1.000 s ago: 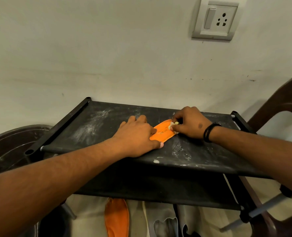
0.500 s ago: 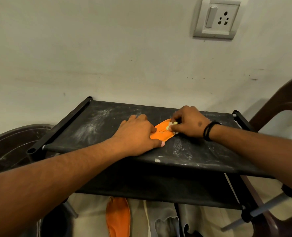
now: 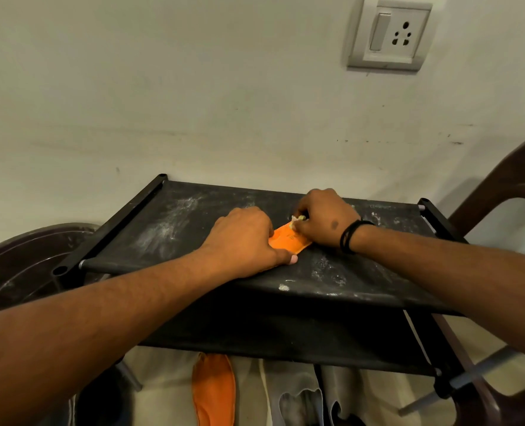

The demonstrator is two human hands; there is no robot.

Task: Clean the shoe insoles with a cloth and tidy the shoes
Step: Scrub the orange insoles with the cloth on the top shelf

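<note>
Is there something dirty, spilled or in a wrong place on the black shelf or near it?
Yes. White powdery smears cover the black shelf top, on both sides of the orange insole being wiped. A second orange insole lies loose below the shelf. Nothing looks broken.

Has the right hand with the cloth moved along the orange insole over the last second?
Yes. The right hand has slid a little toward the wall, up the insole, relative to the rack's front edge.
</note>
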